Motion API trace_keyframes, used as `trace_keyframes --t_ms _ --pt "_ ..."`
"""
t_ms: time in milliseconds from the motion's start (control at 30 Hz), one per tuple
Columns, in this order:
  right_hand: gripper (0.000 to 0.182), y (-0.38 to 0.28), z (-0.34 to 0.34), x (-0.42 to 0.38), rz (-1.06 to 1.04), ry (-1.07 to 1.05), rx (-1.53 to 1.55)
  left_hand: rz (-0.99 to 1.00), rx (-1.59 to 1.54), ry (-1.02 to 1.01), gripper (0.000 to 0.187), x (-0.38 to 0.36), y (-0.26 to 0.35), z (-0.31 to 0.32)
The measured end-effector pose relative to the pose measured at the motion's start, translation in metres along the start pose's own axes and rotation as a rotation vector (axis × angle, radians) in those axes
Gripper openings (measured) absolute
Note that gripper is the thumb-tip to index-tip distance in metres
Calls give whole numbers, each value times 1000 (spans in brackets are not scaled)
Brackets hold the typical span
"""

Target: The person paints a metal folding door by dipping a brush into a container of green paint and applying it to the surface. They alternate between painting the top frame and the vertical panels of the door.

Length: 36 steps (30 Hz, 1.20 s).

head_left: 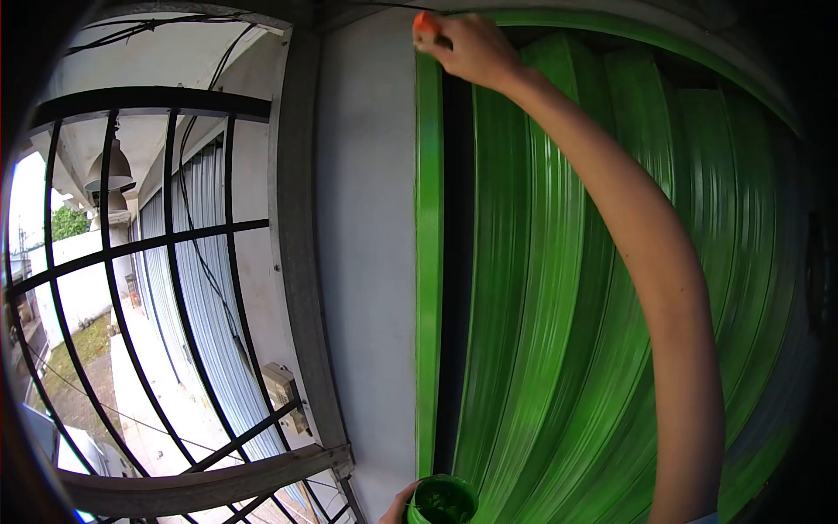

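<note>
My right hand (476, 51) is raised to the top left corner of the green door frame (429, 262). Its fingers are closed around a paintbrush with an orange handle (425, 24); the bristles cannot be made out. Low in the view, my left hand (400, 506) grips a can of green paint (443, 499) from its left side, and only part of that hand shows. Dark green paint is visible inside the open can. Behind my right forearm spreads a folding green metal shutter (559, 262), its surface glossy in places and streaked in others.
A pale grey wall strip (367, 262) runs beside the frame. To the left stand a grey metal post (301, 236) and a black barred grille (140, 249). Cables hang behind the bars, near a small box (284, 389). A hanging lamp (109, 166) and a walkway show outside.
</note>
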State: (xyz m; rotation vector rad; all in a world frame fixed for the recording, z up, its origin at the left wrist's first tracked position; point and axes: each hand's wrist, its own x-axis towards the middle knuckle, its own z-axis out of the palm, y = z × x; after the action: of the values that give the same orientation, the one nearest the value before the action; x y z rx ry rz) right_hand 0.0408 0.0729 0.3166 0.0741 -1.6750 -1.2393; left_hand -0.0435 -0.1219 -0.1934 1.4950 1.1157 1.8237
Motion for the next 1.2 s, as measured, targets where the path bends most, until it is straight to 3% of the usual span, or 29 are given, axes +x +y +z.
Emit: trace_keyframes --t_ms 100,167,233,333,400,467,500,733,833,867,933,967,1000,1133,1200 --pt "10 -29 15 -36 -83 -264 5 21 26 -16 85 0 0 3" --pt "10 -72 20 -80 -300 -319 277 19 26 -30 85 -1 4 5" --pt "12 -108 10 -106 -284 -565 426 12 4 -48 85 -2 8 6" --pt "9 -109 -5 -90 -93 -709 402 36 31 -53 85 1 7 7" --pt "10 -79 6 -66 96 -702 375 50 51 -46 85 3 7 8" --pt "14 -40 22 -44 74 -461 423 62 43 -29 85 7 8 12" --pt "11 -33 13 -29 109 -480 361 70 55 -31 86 9 6 12" --pt "15 23 15 33 32 -81 -16 52 23 -20 86 19 -1 19" --pt "16 24 10 32 -68 -87 -4 62 12 -28 84 23 -2 19" --pt "17 15 16 27 -32 -210 45 67 6 -32 84 24 -2 19" --pt "29 -1 29 2 -208 -377 86 83 13 -34 83 23 -5 20" --pt "31 -22 24 -8 -142 -516 165 98 18 -35 82 25 -6 20" --pt "20 -35 18 -14 -131 -638 158 109 21 -33 82 25 -6 20" --pt "12 -50 -6 -14 -49 -569 471 133 23 -21 81 28 -8 19" --pt "12 -28 9 -15 -42 -501 478 117 25 -15 81 27 -8 20"
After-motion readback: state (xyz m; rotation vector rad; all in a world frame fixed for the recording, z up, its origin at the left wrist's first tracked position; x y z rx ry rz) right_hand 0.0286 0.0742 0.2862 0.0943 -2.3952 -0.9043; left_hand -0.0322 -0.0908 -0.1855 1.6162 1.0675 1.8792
